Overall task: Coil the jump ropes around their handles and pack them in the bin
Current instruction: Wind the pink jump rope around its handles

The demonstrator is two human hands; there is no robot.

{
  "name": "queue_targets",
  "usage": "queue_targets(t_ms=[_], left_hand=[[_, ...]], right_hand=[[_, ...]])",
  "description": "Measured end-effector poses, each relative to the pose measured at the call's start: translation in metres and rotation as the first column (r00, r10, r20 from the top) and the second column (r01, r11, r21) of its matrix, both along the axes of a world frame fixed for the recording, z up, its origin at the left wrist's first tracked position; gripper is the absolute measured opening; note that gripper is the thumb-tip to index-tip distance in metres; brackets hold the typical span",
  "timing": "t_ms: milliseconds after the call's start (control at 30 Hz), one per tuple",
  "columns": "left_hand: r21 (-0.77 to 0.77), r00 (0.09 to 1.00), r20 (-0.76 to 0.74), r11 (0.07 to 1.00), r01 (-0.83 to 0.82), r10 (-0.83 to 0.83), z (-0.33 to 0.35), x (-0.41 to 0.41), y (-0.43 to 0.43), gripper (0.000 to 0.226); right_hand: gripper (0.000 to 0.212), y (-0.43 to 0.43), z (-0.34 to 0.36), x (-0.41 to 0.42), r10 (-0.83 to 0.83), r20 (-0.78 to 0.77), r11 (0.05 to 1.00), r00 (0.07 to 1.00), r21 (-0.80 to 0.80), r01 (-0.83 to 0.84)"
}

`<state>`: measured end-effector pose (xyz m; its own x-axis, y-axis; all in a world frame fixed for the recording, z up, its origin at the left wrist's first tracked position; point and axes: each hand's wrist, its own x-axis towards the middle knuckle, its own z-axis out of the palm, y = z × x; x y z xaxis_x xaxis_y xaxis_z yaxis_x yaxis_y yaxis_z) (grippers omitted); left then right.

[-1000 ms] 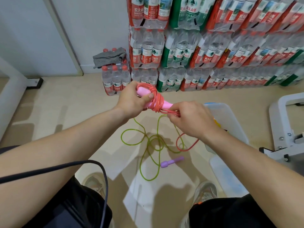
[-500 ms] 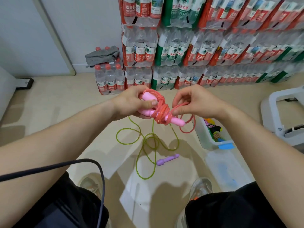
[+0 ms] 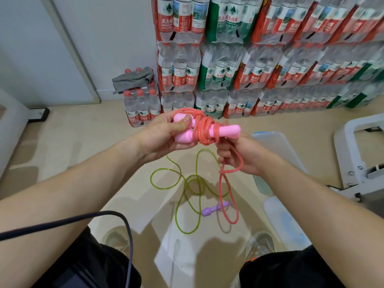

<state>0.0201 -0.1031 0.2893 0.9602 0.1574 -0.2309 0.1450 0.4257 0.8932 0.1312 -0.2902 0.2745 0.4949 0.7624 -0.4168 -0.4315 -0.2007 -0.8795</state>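
Head view: the left hand (image 3: 164,138) grips 2 pink handles (image 3: 225,130), thumb pressed on top, with the red rope (image 3: 204,129) coiled around their middle. The right hand (image 3: 239,154), just beside and below, curls its fingers round the rope's loose stretch, which dangles in a loop. A green rope (image 3: 187,190) with a purple handle (image 3: 215,208) lies on the floor near the clear bin (image 3: 276,142).

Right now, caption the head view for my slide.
Left hand grips pink handles, right hand holds a loose loop of red rope; green rope lies on the floor beside the bin.
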Motion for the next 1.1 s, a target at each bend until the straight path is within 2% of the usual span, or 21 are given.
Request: queue_targets(t_ms=[133,300,400,500,600,667,767,900,1100], left_hand=[[-0.015,0.993,-0.020,0.993,-0.118,0.118,-0.004,0.002,-0.004,0.018],[0.025,0.972,-0.053,0.974,-0.226,0.227,-0.007,0.005,-0.009,0.017],[0.069,0.958,-0.057,0.958,-0.277,0.281,-0.008,0.007,-0.011,0.019],[0.101,0.935,-0.059,0.934,-0.344,0.350,-0.008,0.009,-0.010,0.014],[0.115,0.917,-0.061,0.916,-0.385,0.394,-0.008,0.010,-0.007,0.020],[0.133,0.910,-0.064,0.907,-0.400,0.410,-0.009,0.010,-0.007,0.020],[0.154,0.895,-0.069,0.891,-0.426,0.440,-0.010,0.010,-0.006,0.025],[0.141,0.858,-0.072,0.856,-0.497,0.509,-0.009,0.012,0.003,0.028],[0.214,0.808,-0.091,0.804,-0.554,0.582,-0.016,0.015,0.013,0.030]], right_hand=[[0.032,0.007,-0.005,-0.007,-0.081,-0.069,0.997,0.994,-0.008,0.081],[0.023,0.012,-0.007,-0.013,-0.186,-0.064,0.983,0.980,-0.007,0.186],[0.015,0.012,-0.007,-0.014,-0.154,-0.058,0.987,0.986,0.031,0.156],[0.012,0.011,-0.004,-0.015,-0.066,0.061,0.998,0.996,0.017,0.066],[0.021,0.010,-0.005,-0.015,-0.010,0.171,0.998,0.985,-0.057,0.020],[0.027,0.010,-0.006,-0.016,-0.003,0.178,0.996,0.984,-0.085,0.018],[0.024,0.010,-0.006,-0.017,-0.006,0.175,0.988,0.985,-0.148,0.032],[0.043,0.011,-0.010,-0.024,0.007,0.189,0.974,0.982,-0.224,0.036],[0.031,0.017,-0.012,-0.038,0.056,0.396,0.972,0.916,-0.230,0.040]])
